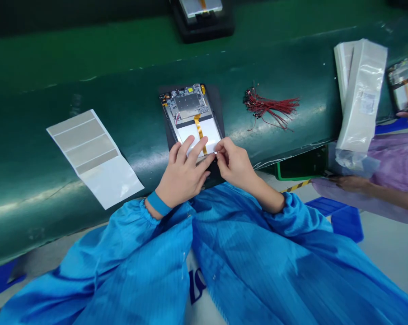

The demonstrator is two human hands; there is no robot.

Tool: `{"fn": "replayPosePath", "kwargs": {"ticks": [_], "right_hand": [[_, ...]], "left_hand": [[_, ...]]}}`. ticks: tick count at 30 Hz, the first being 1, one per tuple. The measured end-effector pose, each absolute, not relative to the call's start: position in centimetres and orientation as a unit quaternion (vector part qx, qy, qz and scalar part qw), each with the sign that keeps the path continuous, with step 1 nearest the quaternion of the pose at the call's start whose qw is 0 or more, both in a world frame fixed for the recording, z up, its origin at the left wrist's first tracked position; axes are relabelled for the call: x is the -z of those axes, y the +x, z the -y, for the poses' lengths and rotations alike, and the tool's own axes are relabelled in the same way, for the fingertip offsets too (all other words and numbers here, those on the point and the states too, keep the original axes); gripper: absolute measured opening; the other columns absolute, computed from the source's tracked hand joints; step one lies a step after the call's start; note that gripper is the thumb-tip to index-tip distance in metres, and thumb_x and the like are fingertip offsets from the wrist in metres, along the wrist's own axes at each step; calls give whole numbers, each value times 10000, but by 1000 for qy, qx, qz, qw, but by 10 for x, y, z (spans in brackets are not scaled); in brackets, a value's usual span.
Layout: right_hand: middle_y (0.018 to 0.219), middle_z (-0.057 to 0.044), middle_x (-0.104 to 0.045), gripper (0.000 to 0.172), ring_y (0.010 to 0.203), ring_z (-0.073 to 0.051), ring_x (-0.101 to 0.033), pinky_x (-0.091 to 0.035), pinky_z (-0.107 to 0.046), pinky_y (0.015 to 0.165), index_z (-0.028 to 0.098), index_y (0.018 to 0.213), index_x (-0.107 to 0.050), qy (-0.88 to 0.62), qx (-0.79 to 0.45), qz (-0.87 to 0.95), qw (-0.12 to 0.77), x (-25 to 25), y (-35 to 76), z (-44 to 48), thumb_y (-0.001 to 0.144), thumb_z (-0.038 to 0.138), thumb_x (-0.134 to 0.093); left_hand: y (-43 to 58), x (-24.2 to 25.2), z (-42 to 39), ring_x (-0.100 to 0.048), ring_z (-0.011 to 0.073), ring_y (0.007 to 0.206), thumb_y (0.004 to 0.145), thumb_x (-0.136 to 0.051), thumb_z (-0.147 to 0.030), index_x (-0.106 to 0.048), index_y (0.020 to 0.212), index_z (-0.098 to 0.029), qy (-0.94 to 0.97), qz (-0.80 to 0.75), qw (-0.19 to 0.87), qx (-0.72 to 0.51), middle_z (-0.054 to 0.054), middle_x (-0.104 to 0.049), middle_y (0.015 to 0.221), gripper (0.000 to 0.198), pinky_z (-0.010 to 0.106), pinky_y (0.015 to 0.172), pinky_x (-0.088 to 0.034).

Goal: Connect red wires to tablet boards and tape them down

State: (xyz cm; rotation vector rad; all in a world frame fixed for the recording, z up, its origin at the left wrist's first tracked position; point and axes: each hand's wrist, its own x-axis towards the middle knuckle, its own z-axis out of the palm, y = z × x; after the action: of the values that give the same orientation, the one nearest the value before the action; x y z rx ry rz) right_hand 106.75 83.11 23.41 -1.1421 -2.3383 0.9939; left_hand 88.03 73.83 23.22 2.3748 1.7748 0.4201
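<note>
An opened tablet [186, 103] lies in front of me on a dark pad [218, 101]. Its circuit board is at the far end, and a white battery [208, 131] crossed by an orange ribbon cable [199, 126] fills the near part. My left hand [185, 169] rests with fingers spread over the battery's near left part. At the near right corner of the tablet, my right hand [236, 162] has thumb and forefinger pinched together; whatever is between them is too small to make out.
Right of the tablet lies a bundle of red wires [273, 106]. A sheet of grey adhesive strips [91, 153] is on the left. White plastic-wrapped packs [364, 95] stand at the right, near a co-worker's arm [369, 187]. Another device in a black tray [204, 22] sits at the back.
</note>
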Motion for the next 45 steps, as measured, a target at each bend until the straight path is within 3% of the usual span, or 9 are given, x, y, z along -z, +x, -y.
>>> {"fn": "replayPosePath", "kwargs": {"ticks": [7,15,24,29,31,35,39,43,45], "right_hand": [[819,-38,-628,105,740,-194,-597,-393,-304,683,228,981,-493,-407,-327,832,186,-231,1067,-831,915,164,-443],[777,-11,-598,121,664,-164,-527,-377,-291,669,226,982,-494,-397,-348,827,194,-230,1068,-833,904,155,-436],[892,-50,-641,153,805,-189,-595,-462,-309,767,217,1003,-550,-414,-358,813,199,-232,1079,-829,942,171,-418],[1149,-183,-627,279,1106,-328,-566,-501,-476,967,154,1150,-613,-506,-265,805,159,-230,1085,-817,987,351,-502],[1227,-215,-590,345,1181,-359,-537,-482,-532,1041,137,1190,-591,-518,-293,788,159,-227,1077,-810,985,403,-513],[1214,-167,-596,331,1164,-287,-597,-508,-495,1061,192,1236,-439,-519,-472,654,283,-223,1052,-798,982,401,-479],[931,5,-625,403,764,-179,-623,-555,-332,739,283,1172,-342,-461,-656,444,401,-229,1047,-830,904,491,-560],[818,56,-553,431,704,-142,-571,-488,-254,663,280,1081,-406,-485,-595,359,531,-245,1081,-946,772,454,-650],[803,61,-542,355,723,-135,-567,-479,-242,684,272,1051,-416,-512,-517,386,566,-255,1110,-1028,781,370,-625]], "left_hand": [[851,-234,-719,-241,417,1600,983,-632,-351,-553,1530,-420,770,-614,100,-142,49,-244,1764,557,645,1252,-238],[866,-234,-739,-231,421,1605,992,-625,-435,-543,1545,-370,802,-576,92,-132,90,-258,1759,563,647,1266,-213],[827,-243,-700,-245,427,1608,960,-688,-376,-507,1564,-421,815,-568,70,-96,79,-343,1728,632,700,1279,-171],[836,-238,-689,-289,420,1588,1019,-564,-482,-348,1668,-230,683,-681,189,-184,206,-286,1728,728,686,1238,-337],[838,-233,-692,-318,397,1581,1028,-510,-570,-373,1655,-193,602,-724,259,-216,211,-338,1704,745,672,1251,-340],[835,-234,-703,-339,322,1592,1010,-534,-616,-581,1522,-255,472,-742,370,-300,126,-441,1667,628,576,1320,-274],[843,-262,-729,-355,295,1588,1014,-556,-569,-596,1496,-308,452,-693,416,-378,71,-447,1671,550,535,1334,-260],[846,-313,-790,-476,308,1498,968,-622,-568,-484,1566,-354,559,-648,334,-395,50,-450,1660,650,532,1296,-351],[834,-334,-831,-538,328,1427,905,-668,-607,-547,1506,-336,600,-656,259,-378,51,-508,1602,671,536,1257,-408]]}}
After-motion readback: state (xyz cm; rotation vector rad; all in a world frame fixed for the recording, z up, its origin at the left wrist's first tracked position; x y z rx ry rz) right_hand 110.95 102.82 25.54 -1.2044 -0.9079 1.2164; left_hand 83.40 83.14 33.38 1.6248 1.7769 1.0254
